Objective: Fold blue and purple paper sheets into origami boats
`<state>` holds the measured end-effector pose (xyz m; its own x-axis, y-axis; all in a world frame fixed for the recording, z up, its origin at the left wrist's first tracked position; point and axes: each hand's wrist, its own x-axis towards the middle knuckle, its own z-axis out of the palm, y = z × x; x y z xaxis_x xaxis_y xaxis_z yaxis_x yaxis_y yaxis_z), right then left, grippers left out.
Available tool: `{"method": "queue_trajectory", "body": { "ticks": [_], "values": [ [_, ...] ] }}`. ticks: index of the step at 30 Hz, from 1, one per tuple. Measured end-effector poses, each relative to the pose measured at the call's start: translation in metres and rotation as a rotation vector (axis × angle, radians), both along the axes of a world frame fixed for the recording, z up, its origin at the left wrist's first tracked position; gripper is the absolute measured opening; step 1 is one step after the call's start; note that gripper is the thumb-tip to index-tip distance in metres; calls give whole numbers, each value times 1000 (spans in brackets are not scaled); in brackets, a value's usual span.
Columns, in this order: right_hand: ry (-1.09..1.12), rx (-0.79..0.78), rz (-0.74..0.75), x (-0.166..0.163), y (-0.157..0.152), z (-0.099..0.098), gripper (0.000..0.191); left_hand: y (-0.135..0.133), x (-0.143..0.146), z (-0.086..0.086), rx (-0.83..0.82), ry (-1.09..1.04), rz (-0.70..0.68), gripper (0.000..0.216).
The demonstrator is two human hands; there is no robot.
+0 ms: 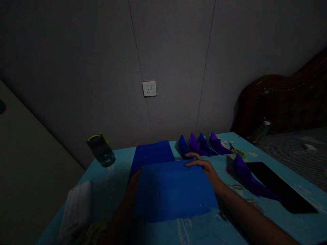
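A sheet of blue paper (176, 190) is held up tilted over the table in front of me. My right hand (204, 166) grips its upper right edge, fingers bent over the top. At the left edge is my left hand (135, 178), closed on the paper, its fingers mostly hidden in shadow and behind the sheet. Behind it lies a darker blue sheet (153, 152), flat on the table. Several folded paper boats, blue and purple, stand along the back, one purple boat (216, 143) at their right end. Nearer my right forearm rests another purple paper boat (249, 178).
A light blue patterned cloth covers the table (204, 228). A tinted water bottle (102, 151) stands at the back left, with a white soft pack (78, 204) nearer. On the right are a black flat slab (281, 187) and yellow-handled scissors (238, 152). A wall (173, 112) closes off the back.
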<state>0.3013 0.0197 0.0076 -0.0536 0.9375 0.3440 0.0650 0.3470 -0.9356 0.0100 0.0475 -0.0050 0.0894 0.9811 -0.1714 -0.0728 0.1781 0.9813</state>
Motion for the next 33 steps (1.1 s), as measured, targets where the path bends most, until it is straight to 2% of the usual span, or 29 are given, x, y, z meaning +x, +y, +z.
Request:
{"method": "queue_trajectory", "body": {
  "ticks": [3, 6, 8, 13, 18, 22, 25, 30, 33],
  "values": [
    [-40, 57, -27, 2, 1, -4, 25, -6, 7, 10, -180, -126, -62, 58],
    [-87, 90, -80, 2, 1, -4, 21, -13, 12, 18, -285, -280, -122, 61],
    [-109, 93, -110, 2, 0, -3, 19, -15, 14, 18, -257, -247, -121, 57],
    [-129, 64, -138, 3, -1, 0, 17, -17, 16, 11, -77, -167, -115, 71],
    [-63, 83, -171, -3, -2, 4, 27, -18, 17, 11, 33, -92, -74, 65],
    [171, -137, -236, -11, -3, 7, 40, -17, 14, 15, 70, -37, 28, 58],
    [312, -282, -115, -15, -5, 8, 54, -16, 14, 18, 102, -18, 105, 52],
    [263, -435, -52, -19, -11, 12, 52, -14, 13, 19, 187, 112, 150, 45],
    [217, -432, 69, -19, -10, 13, 49, -15, 13, 20, 207, 140, 126, 41]
  ]
}}
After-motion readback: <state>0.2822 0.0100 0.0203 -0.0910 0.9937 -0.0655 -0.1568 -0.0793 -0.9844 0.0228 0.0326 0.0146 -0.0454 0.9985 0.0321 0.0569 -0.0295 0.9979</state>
